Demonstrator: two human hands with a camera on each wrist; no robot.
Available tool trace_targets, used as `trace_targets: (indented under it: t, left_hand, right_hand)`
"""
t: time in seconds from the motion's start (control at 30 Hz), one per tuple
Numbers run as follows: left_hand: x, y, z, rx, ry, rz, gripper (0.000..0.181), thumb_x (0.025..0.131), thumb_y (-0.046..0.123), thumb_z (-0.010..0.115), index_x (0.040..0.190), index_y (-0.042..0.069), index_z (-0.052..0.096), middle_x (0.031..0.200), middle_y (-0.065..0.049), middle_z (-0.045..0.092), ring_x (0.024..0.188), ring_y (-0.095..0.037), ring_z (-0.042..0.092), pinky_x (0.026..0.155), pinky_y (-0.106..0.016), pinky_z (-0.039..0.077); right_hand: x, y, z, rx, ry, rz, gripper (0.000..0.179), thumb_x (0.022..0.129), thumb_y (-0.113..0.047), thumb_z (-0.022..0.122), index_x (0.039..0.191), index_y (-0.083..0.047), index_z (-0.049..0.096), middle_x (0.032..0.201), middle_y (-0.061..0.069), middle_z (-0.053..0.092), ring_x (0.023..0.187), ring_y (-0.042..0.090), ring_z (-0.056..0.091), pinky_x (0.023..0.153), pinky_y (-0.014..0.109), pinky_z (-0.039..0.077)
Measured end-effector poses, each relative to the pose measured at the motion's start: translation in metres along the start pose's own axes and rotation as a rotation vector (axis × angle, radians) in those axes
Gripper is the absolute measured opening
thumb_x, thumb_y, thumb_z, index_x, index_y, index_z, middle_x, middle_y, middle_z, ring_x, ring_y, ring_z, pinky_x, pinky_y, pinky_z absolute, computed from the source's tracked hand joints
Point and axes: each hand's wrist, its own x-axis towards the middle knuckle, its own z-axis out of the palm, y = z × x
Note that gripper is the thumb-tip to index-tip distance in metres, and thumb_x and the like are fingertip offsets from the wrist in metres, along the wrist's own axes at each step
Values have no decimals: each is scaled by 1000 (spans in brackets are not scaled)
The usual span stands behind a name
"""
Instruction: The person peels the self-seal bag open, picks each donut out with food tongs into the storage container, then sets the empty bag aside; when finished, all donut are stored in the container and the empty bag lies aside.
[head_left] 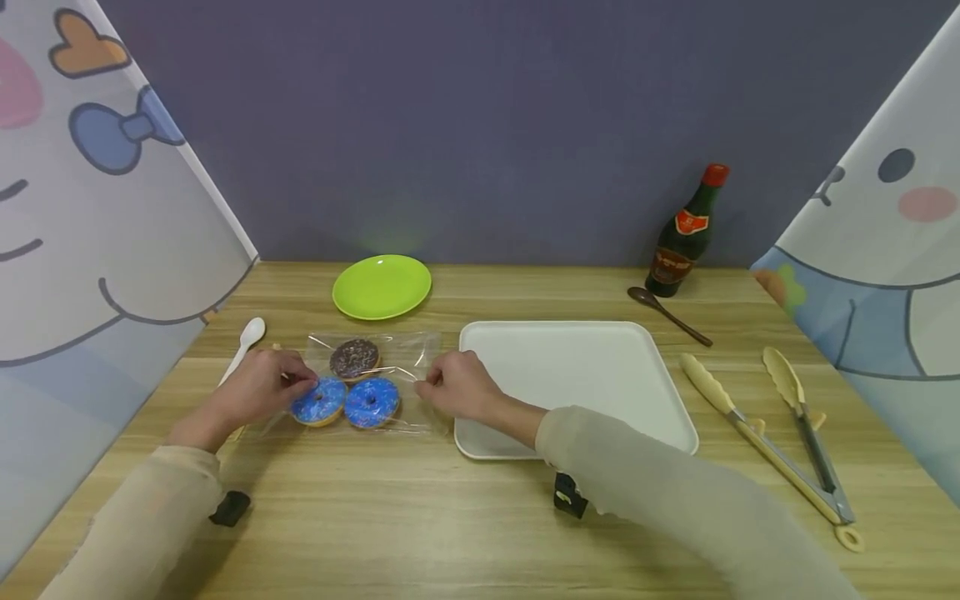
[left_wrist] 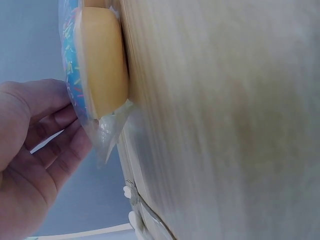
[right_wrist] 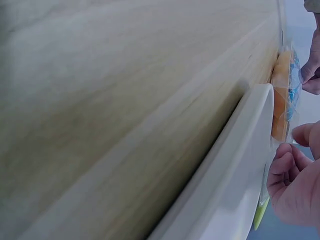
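A clear plastic bag [head_left: 412, 350] lies on the table with three doughnuts in it. One doughnut [head_left: 355, 359] has dark brown icing with sprinkles; the two in front, a left blue doughnut [head_left: 318, 402] and a right blue doughnut [head_left: 372, 402], have sprinkled icing. My left hand [head_left: 266, 385] pinches the bag's left side, against the left blue doughnut; the left wrist view shows thumb and fingertips at the film. At the bag's right edge, my right hand [head_left: 459, 385] pinches the plastic between thumb and curled fingers, beside the white tray [head_left: 570, 375].
Behind the bag is a green plate [head_left: 382, 287]. A white spoon [head_left: 251, 335] lies left of my left hand. A dark bottle [head_left: 681, 237] stands at the back right, with a brown spoon [head_left: 671, 317] before it. Tongs [head_left: 787, 454] lie spread at the right.
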Motion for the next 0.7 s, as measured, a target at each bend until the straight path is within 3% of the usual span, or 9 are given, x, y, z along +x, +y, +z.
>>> trace_targets:
  t: [0.2,0.47,0.7]
  left_hand:
    - [1,-1,1,-13,6,15,13,73,-1,78,72,11,74,71,11,61,60,-6,58,51,-28,49]
    - [1,0,-1,-12,-19,-24,12,73,-1,78,73,10,74,71,9,62,61,-6,57,53,-28,50]
    - [-1,0,-1,-12,-6,-8,14,72,-3,78,72,10,74,71,10,62,61,-6,57,52,-27,50]
  right_hand:
    - [-1,6,0,3,35,-12,15,79,-5,62,68,-11,69,59,-9,57,55,6,51,51,19,44]
    - [-7,15,-6,75,66,59,14,78,-5,60,66,-11,65,57,-7,55,53,8,49,48,20,42]
    - [-12,20,-7,90,75,65,17,77,-4,59,61,-12,61,55,-7,53,51,8,46,47,21,39]
